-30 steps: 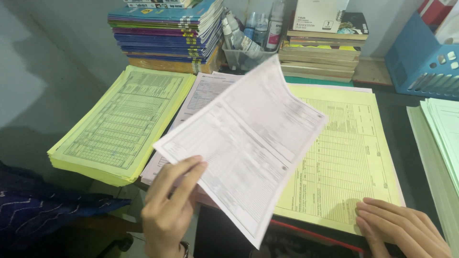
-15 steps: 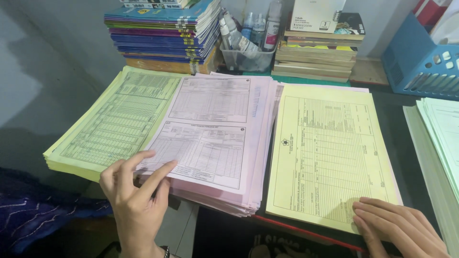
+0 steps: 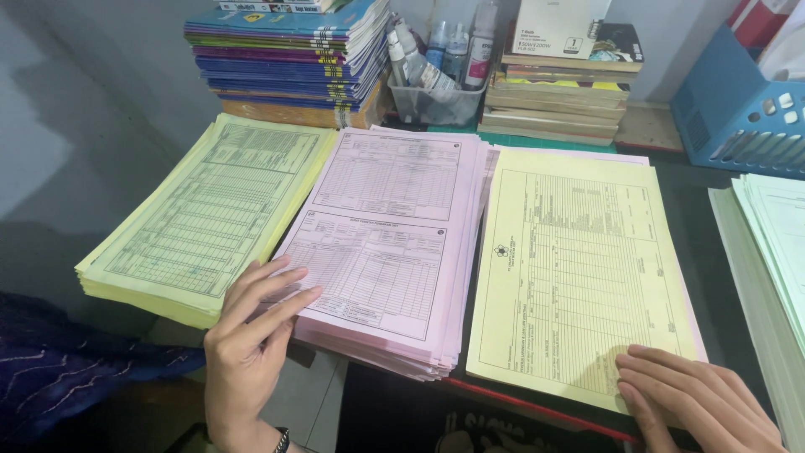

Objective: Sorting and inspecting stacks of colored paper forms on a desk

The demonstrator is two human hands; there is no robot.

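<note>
My left hand (image 3: 250, 335) lies flat with spread fingers on the near left corner of a thick stack of pink printed forms (image 3: 390, 226) in the middle of the desk. My right hand (image 3: 692, 403) rests palm down on the near right corner of a yellow printed form (image 3: 574, 260) lying on a thin pile to the right of the pink stack. Neither hand grips anything. A second, thicker stack of yellow forms (image 3: 210, 210) sits left of the pink stack, its edge touching it.
Behind the papers stand a pile of colourful exercise books (image 3: 293, 59), a clear tub of bottles (image 3: 436, 75) and a pile of books with a white box on top (image 3: 566, 75). A blue plastic file rack (image 3: 742, 109) and pale green sheets (image 3: 771, 252) are at right.
The pink sheet my left hand held in the air has come down flat onto the pink stack, and the hand now presses its near corner. My right hand has stayed put.
</note>
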